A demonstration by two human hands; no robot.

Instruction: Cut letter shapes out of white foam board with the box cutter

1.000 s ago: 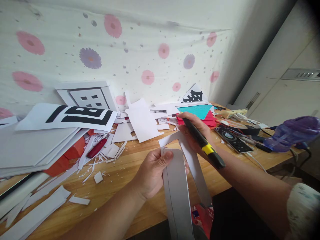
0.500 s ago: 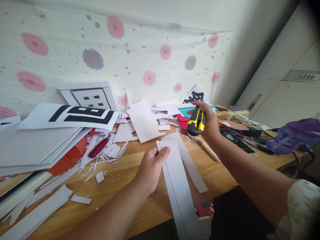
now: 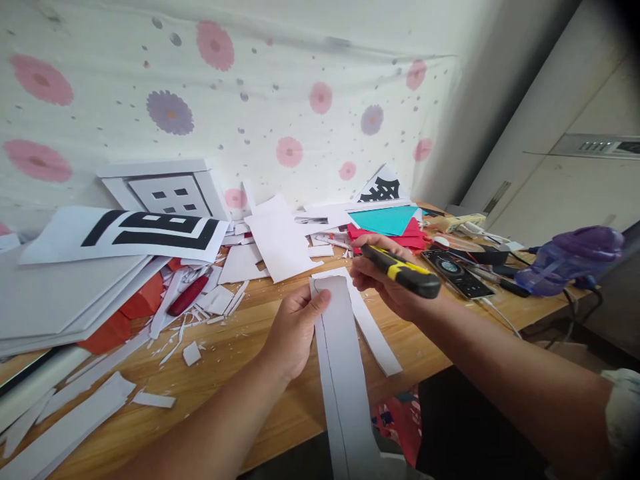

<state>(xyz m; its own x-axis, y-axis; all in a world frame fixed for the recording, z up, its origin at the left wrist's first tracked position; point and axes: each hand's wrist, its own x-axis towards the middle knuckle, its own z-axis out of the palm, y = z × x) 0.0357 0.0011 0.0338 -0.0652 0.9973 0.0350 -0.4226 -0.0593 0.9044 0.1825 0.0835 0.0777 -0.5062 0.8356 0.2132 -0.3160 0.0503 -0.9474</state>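
My left hand pinches the upper left edge of a long white foam-board strip, thumb on top. A dark pencil-like line runs down the strip, whose lower end reaches past the table's front edge. To the right, my right hand grips a black and yellow utility knife above the table, its butt end toward me and to the right. The blade cannot be made out. Beneath the held strip, a second white strip lies slanted on the wood.
White scraps and a dark red handle litter the left side beside stacked boards. A printed sheet tops the stack. A phone, cables and a purple bottle occupy the right. Teal paper lies behind my right hand.
My right hand has come down and a little left, turning the utility knife from upright to nearly level. My left hand keeps its hold on the strip. The view has shifted slightly right.
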